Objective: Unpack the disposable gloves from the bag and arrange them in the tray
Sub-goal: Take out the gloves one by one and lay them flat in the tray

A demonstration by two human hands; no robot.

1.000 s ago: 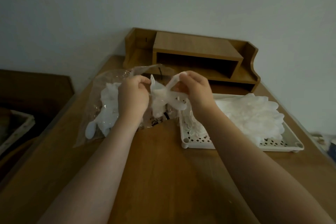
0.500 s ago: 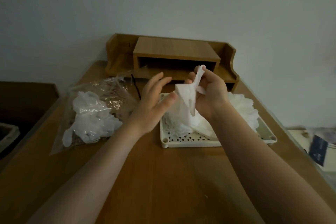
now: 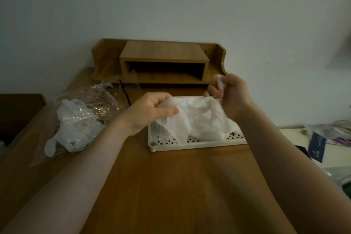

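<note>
**Thin glove stretched over the tray**

A thin, translucent white disposable glove [image 3: 191,114] hangs crumpled and filmy at the frame's centre, spread between both hands just above the white perforated plastic tray [image 3: 195,143]. The left hand [image 3: 150,112] has its fingers curled, pinching the glove's left edge; the right hand [image 3: 230,94] has fingers closed around the bunched right end. Left of centre, a clear crinkly plastic bag [image 3: 85,114] holding more white gloves lies on the smooth brown wooden tabletop [image 3: 171,186].
</note>
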